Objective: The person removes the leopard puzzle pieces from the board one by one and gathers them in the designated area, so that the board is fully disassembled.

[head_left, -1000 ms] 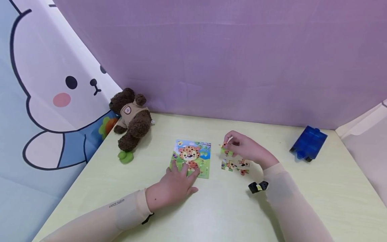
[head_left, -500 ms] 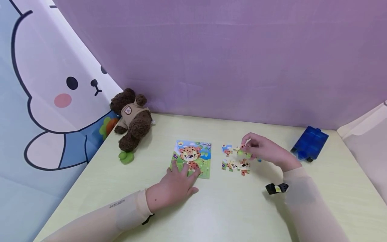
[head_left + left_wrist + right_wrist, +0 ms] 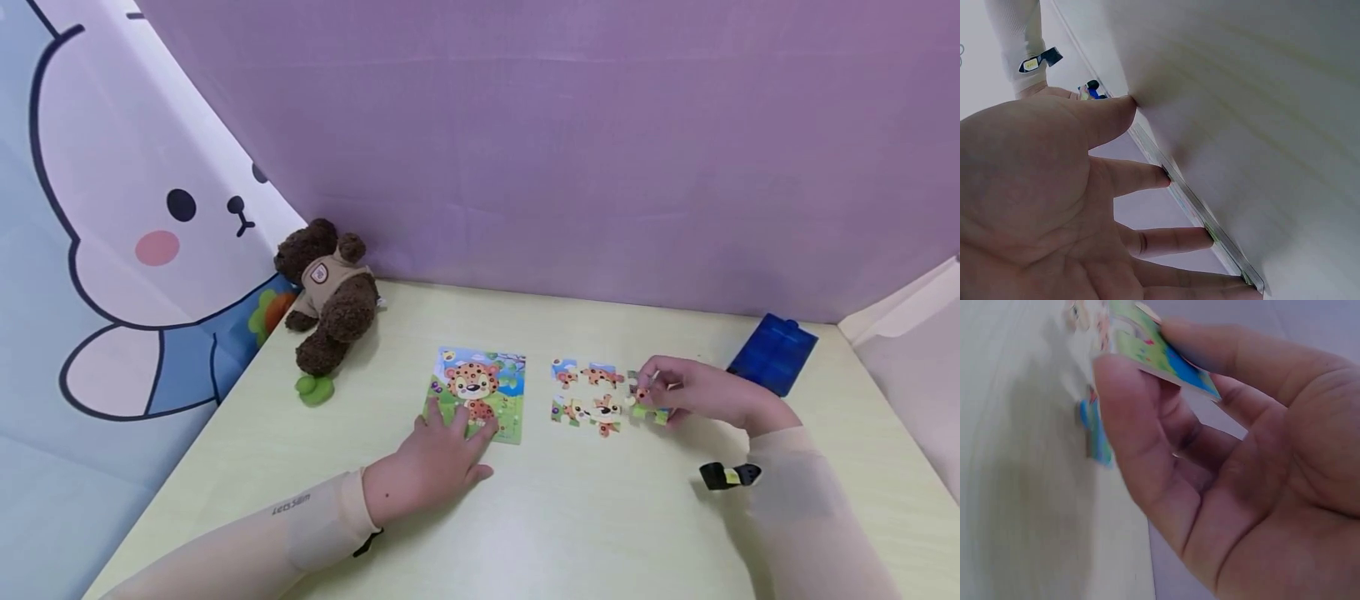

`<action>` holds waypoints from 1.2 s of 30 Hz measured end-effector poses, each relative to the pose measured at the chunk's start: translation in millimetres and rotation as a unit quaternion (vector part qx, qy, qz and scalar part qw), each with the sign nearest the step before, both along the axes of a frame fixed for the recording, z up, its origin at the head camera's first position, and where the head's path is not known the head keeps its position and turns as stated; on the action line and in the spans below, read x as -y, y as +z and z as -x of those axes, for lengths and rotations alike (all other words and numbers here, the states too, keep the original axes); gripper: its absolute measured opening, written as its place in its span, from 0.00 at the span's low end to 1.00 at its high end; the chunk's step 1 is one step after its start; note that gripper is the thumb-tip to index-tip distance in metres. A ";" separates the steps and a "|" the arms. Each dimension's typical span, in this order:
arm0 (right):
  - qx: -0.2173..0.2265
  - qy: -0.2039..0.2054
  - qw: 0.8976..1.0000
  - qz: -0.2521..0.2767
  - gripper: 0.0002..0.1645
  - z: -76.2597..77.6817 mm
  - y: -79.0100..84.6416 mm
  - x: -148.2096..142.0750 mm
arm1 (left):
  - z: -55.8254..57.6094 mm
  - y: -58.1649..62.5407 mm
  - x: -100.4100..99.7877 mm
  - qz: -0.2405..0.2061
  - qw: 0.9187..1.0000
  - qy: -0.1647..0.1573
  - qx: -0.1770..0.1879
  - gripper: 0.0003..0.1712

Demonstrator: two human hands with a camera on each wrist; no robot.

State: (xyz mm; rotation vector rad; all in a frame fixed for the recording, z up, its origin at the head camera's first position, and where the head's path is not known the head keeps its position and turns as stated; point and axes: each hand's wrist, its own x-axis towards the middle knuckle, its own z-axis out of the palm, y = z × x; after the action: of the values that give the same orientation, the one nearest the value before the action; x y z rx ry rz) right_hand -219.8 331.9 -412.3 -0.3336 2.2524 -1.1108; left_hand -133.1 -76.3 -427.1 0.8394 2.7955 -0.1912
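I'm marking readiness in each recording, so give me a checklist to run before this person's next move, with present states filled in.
1. Grip of the right hand on the puzzle part: ok, it is pinched.
2. Left hand on the leopard card: ok, touching it.
3. Leopard face uncovered: ok.
4. Upper pieces joined to lower pieces: not ok, a gap shows.
5. Held part's fit: cannot tell, the hand partly hides it.

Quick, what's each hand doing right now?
Left hand: open, fingertips touching the picture card.
Right hand: closed, pinching a jigsaw piece.
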 end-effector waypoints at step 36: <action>-0.094 0.000 0.993 -0.068 0.08 -17.5 -23.6 11.1 | -0.1 -6.1 1.3 -0.009 1.000 -0.004 -0.014 0.37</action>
State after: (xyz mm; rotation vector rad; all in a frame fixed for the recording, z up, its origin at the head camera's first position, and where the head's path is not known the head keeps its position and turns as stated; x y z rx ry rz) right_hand -202.3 320.8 -435.8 -0.3965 2.4786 -0.9534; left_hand -133.1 -77.6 -433.2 0.8595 2.8248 -0.1821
